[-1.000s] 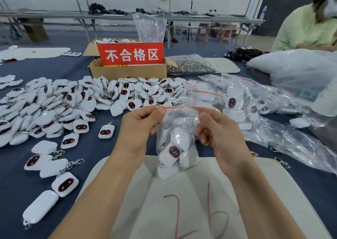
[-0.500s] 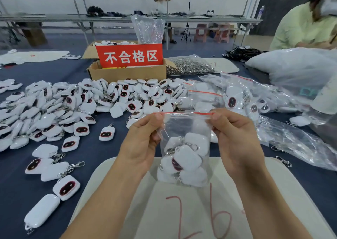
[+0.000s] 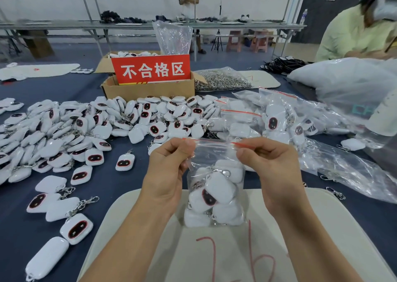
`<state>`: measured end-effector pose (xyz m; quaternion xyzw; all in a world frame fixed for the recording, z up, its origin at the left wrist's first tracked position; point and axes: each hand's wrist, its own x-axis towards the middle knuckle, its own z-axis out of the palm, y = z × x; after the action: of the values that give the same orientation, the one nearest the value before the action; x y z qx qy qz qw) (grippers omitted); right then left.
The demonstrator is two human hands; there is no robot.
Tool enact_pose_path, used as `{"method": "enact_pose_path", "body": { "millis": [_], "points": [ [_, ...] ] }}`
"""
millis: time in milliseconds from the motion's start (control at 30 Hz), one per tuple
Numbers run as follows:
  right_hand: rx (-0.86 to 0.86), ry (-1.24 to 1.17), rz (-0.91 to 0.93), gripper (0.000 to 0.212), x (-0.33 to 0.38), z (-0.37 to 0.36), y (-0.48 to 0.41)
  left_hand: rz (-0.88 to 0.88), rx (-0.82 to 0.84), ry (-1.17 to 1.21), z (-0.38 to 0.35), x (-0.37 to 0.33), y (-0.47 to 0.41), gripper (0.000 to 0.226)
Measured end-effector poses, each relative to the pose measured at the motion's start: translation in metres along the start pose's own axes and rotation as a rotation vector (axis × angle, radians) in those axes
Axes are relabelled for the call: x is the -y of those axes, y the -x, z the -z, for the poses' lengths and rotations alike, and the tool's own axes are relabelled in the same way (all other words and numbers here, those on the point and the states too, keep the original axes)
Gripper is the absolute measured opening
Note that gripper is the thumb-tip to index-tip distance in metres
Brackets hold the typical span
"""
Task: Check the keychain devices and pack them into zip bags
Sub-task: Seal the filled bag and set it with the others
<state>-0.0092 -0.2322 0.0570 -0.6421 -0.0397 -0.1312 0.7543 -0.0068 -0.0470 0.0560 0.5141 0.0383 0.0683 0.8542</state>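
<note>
Both hands – left hand (image 3: 166, 170) and right hand (image 3: 268, 170) – pinch the top strip of a zip bag (image 3: 214, 195) stuffed with white keychains, held above the mat (image 3: 322, 228).

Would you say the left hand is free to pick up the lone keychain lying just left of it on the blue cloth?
Probably not yet: the left hand is pinching the zip bag with the right hand. The path to the keychain itself looks clear.
</note>
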Motion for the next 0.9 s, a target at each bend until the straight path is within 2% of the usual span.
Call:
{"method": "enact_pose_path", "body": {
  "millis": [133,200,367,567,700,833,900],
  "points": [
    [0.021,0.099,-0.003,0.015,-0.0026,-0.0001,0.0001,-0.016,-0.042,-0.024,-0.0023,0.0022,0.0011,0.006],
    [0.023,0.074,-0.017,0.008,-0.0025,-0.0013,0.0002,-0.035,-0.052,-0.031,-0.0028,0.0034,0.0016,0.007],
    [0.013,0.000,-0.053,0.003,-0.0015,-0.0033,0.0002,-0.091,0.049,-0.144,-0.0051,0.0066,0.0040,0.027],
    [0.032,0.020,-0.060,0.007,-0.0016,-0.0044,0.0019,-0.120,0.058,-0.247,-0.0034,0.0078,0.0056,0.031],
    [0.029,0.007,-0.051,0.005,-0.0038,-0.0034,0.0028,-0.108,0.040,-0.271,-0.0040,0.0081,0.0073,0.025],
    [0.129,0.054,-0.107,0.011,-0.0062,-0.0046,0.0049,-0.088,0.009,-0.248,-0.0057,0.0093,0.0086,0.015],
    [0.138,0.063,-0.126,0.005,-0.0062,-0.0066,0.0063,-0.081,0.001,-0.235,-0.0066,0.0091,0.0094,0.012]
  ]
}}
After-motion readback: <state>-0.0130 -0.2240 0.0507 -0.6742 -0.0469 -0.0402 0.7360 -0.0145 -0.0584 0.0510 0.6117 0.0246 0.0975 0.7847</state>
